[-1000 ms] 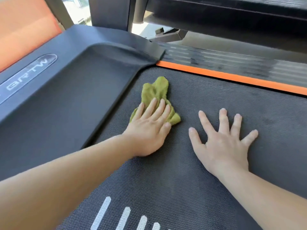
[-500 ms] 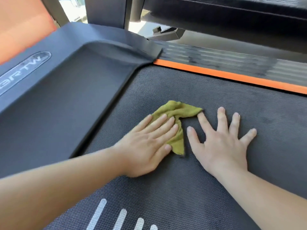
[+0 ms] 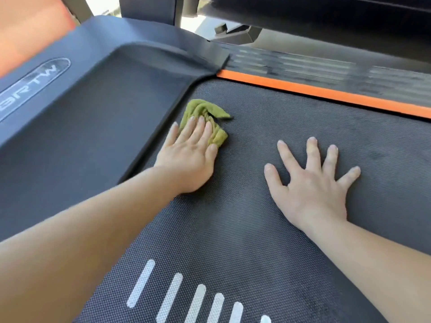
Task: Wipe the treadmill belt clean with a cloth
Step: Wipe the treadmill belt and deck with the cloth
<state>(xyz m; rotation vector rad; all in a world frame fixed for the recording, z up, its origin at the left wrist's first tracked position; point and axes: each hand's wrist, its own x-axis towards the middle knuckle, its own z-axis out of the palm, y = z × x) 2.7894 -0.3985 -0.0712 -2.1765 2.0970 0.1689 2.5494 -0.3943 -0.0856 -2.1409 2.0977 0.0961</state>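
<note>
Left hand flat on green cloth at belt edge; right hand splayed, empty; wiping underway, much belt apparently remaining.

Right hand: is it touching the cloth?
No; the right hand lies spread on the belt, apart from the cloth under the left hand.

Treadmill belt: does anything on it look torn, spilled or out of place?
Nothing stands out. The belt shows no tear or spill. The green cloth is bunched under the left hand, which presses it near the belt's left edge. The right hand lies flat on the belt, apart from the cloth.
</note>
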